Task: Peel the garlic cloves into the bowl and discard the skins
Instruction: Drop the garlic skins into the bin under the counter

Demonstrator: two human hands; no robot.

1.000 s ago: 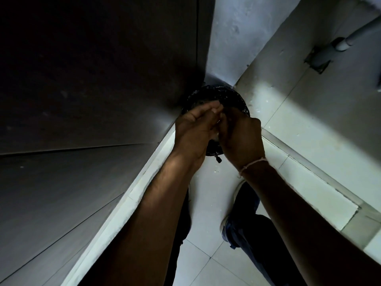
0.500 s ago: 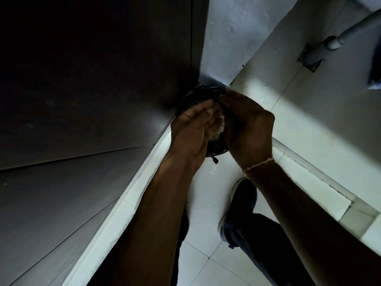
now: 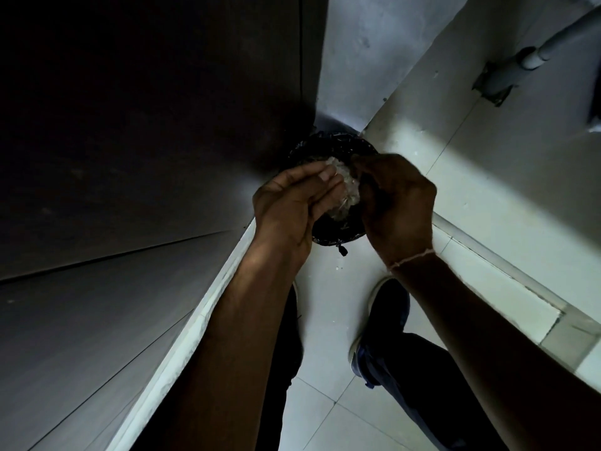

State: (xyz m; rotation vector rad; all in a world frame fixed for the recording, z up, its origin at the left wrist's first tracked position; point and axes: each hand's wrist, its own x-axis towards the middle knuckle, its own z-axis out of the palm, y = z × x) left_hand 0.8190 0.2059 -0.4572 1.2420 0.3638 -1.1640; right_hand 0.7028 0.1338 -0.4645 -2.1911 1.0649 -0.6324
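Fingers of the left hand (image 3: 286, 203) lie nearly straight and close together, palm tilted toward the right, with a pale, papery clump of garlic skins (image 3: 344, 190) resting against the fingertips. The skins sit between the two hands, directly above a dark, round bin (image 3: 328, 239) lined with a black bag. The right hand (image 3: 396, 206) faces the left, its fingers curled inward beside the skins; the fingertips are turned away from the camera, so whether they pinch the skins or only brush them cannot be told. A thin pale thread (image 3: 413, 258) circles the right wrist.

To the far left stands a dark cabinet front (image 3: 130, 157), in deep shadow. The bin stands on a white tiled floor (image 3: 325, 320) in the corner beside it. Below the hands are the person's dark trouser legs and a dark shoe (image 3: 387, 317) with a light sole. At upper right, a grey pipe (image 3: 507, 73) meets the floor.
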